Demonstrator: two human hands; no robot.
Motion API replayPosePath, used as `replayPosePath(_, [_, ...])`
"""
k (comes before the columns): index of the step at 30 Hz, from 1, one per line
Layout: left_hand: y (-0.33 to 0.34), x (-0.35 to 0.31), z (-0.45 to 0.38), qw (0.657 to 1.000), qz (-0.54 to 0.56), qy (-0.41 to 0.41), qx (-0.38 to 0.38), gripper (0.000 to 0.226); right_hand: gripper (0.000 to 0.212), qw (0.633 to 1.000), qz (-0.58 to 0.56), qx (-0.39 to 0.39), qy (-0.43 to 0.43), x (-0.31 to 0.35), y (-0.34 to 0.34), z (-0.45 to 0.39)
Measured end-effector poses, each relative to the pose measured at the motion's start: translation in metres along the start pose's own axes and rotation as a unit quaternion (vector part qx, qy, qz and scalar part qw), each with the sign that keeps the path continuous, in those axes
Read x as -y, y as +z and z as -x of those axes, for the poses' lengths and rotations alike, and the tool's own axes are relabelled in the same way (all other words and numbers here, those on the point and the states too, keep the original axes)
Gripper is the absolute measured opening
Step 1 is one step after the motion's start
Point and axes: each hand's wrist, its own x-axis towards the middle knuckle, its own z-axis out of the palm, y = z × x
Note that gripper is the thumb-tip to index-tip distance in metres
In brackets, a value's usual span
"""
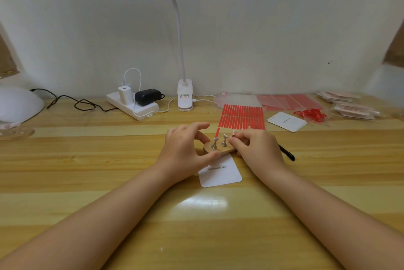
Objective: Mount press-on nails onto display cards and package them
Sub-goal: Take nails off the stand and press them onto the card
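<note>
Your left hand [185, 149] curls its grip round the left end of the wooden nail stand [218, 149] at mid-surface, thumb on its near edge. On the stand, two metal pegs [219, 141] rise between your hands, and a white display card [220, 173] lies just near of it. Your right hand [258, 149] pinches at the stand's right end, though what its fingertips hold is hidden; red adhesive strips [242, 119] lie just beyond.

wooden nail stand [219, 150]: metal pegs upright, on table | white display card [220, 173]: flat, just before it
</note>
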Motion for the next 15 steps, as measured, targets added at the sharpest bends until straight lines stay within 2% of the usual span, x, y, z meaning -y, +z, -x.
replayPosePath(4, [0.003,0.002,-0.001,1.000,-0.016,-0.010,0.005,0.063,0.018,0.997,0.059,-0.020,-0.039,0.000,-0.001,0.000])
replayPosePath(9, [0.005,0.009,-0.005,0.997,-0.025,-0.072,0.013,0.058,0.016,0.997,-0.014,-0.049,-0.055,0.002,0.000,0.002])
replayPosePath(15, [0.009,0.014,-0.009,0.989,-0.056,-0.129,0.056,0.058,0.018,0.993,-0.072,-0.035,-0.087,0.006,0.001,0.005])
